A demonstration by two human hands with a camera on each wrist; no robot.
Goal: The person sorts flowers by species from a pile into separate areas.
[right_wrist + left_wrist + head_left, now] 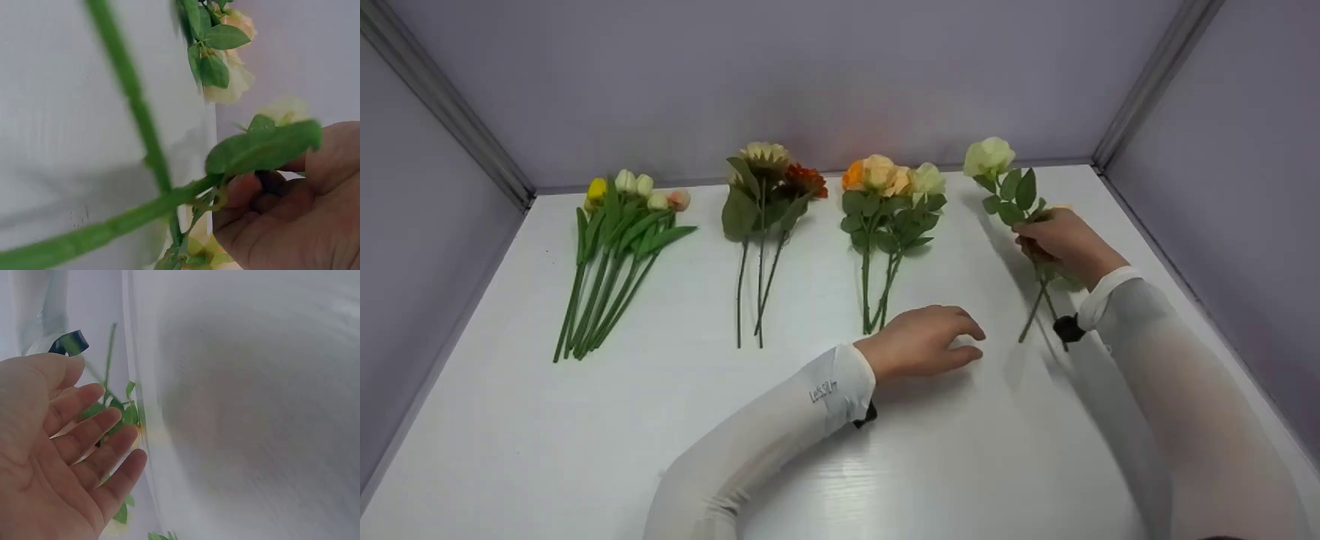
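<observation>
My right hand [1065,240] grips a pale cream-green rose [988,157] by its leafy stem, at the right of the white table. Below the hand two green stems [1033,311] cross. In the right wrist view the fingers curl round a stem [121,222] beneath a large leaf [264,149], and a yellowish bloom [211,252] shows at the bottom. My left hand [926,341] hovers over the middle of the table with nothing in it, its fingers loosely bent and spread. The left wrist view shows its palm [50,478] bare.
Roses in orange, peach and cream [877,172] lie just beyond my left hand. Left of them are several brown-stemmed flowers, one of them red [805,181]. Tulips [615,225] lie at the far left. Grey panels [840,75] wall the table at back and sides.
</observation>
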